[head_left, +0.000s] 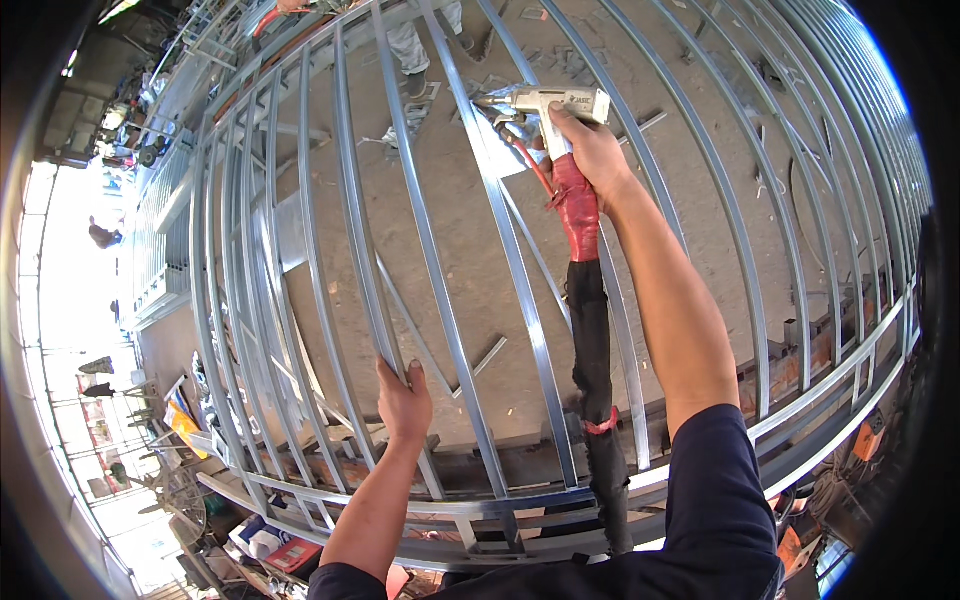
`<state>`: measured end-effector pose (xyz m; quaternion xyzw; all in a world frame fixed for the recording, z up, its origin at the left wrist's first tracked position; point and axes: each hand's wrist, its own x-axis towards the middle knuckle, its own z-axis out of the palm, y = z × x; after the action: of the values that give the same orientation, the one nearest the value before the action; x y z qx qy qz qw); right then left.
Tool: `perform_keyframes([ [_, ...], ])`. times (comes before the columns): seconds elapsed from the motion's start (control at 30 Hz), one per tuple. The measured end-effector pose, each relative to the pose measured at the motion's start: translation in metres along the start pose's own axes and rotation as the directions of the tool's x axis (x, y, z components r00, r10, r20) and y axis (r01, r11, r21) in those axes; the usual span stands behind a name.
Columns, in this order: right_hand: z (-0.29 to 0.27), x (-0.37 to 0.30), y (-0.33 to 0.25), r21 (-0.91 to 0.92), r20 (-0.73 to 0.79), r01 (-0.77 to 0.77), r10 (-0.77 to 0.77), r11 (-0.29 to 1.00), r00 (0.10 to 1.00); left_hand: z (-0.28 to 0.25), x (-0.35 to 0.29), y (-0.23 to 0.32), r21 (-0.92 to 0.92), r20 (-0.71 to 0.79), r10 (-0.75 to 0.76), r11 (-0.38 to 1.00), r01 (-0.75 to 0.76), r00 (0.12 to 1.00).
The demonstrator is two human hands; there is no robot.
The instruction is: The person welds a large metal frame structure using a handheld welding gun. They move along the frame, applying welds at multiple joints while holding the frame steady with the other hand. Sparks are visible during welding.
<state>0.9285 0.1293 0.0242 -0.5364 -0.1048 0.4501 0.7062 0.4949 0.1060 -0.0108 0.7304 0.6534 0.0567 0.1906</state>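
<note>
My right hand [594, 155] is wrapped round the handle of a pistol-shaped welding gun [545, 101], pale-bodied, with its pointed nozzle facing left. Red tape [575, 215] covers its lower handle, and a thick black cable [590, 340] runs from there down toward my body. The gun is above the silvery bars of a large metal frame [440, 265]; I cannot tell whether its tip touches one. Lower left, my left hand [405, 405] grips one upright bar [361, 240] of that frame, thumb and fingers on either side of it.
Dusty ground [400, 310] with loose metal offcuts [481, 366] shows between the bars. Another person's leg [408, 50] stands beyond the frame at the top. Stacked metal sections [165, 230] lie on the left; a red box [293, 555] and clutter sit at lower left.
</note>
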Motion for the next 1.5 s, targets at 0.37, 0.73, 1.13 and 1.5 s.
perform_keyframes([
  [0.37, 0.007, -0.004, -0.005, -0.091, 0.028, 0.012, -0.009, 0.996, 1.0, 0.004, -0.002, -0.001, 0.071, -0.023, 0.005, 0.997, -0.003, 1.0],
  [0.73, 0.007, -0.005, -0.005, -0.069, 0.044, 0.008, -0.005, 0.998, 0.999, 0.003, -0.003, 0.0, 0.086, -0.004, -0.014, 0.996, 0.014, 1.0],
  [1.13, 0.004, -0.009, -0.015, -0.039, 0.041, -0.081, 0.083, 0.996, 0.996, 0.002, -0.002, -0.001, 0.109, 0.023, -0.043, 0.993, 0.04, 0.999],
  [1.5, 0.001, -0.009, -0.016, -0.059, 0.036, -0.05, 0.052, 0.997, 0.998, 0.003, -0.001, 0.001, 0.122, 0.0, -0.014, 0.992, 0.014, 1.0],
])
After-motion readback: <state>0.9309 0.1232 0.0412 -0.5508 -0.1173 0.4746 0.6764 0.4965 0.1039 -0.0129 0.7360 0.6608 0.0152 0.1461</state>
